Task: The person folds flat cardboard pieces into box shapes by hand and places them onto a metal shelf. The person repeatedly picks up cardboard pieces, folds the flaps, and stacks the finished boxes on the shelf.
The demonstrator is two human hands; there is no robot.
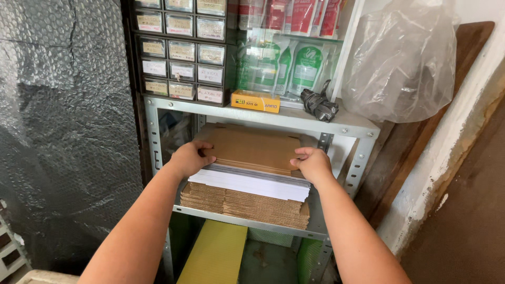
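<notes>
Head view shows both hands at the ends of a flat brown cardboard sheet [252,149] topping a stack on a grey metal shelf [336,124]; its long axis runs left to right. Left hand [188,159] and right hand [312,163] each close their grip on an end, equally near. White sheets [247,183] and corrugated cardboard [244,204] lie beneath; bubble wrap [63,126] hangs left.

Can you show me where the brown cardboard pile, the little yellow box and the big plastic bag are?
brown cardboard pile [252,149], head view, top sheet.
little yellow box [255,101], head view, front face.
big plastic bag [402,63], head view, middle of bag.
</notes>
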